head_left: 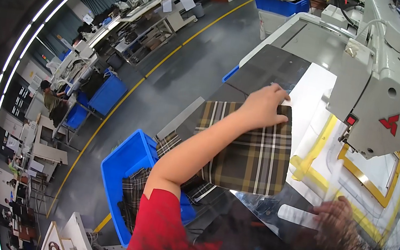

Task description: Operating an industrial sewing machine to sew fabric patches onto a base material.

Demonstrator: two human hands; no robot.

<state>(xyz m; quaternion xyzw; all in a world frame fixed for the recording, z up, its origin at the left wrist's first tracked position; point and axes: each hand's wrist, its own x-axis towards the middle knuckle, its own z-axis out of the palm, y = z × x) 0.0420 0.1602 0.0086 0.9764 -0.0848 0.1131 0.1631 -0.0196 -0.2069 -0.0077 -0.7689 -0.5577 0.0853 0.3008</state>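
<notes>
My left hand (pixel 265 108) rests on the upper part of a brown plaid fabric panel (pixel 252 160), thumb and fingers spread near its far edge. The panel lies flat on the dark work surface (pixel 275 69) beside a white sheet (pixel 317 89). At the lower right, my right hand (pixel 335 216) is partly blurred and covered by dark hair. Its fingers close on a white strip with a rounded end (pixel 297 216), which points left toward the panel. A paler, see-through strip (pixel 335 179) rises above that hand.
A large sewing machine head (pixel 383 103) overhangs the right side. Below it lies a yellow frame (pixel 368 177) on a sheet with yellow tape. On the left, a blue bin (pixel 116 169) holds plaid pieces. Workbenches and a seated person (pixel 53 100) are across the aisle.
</notes>
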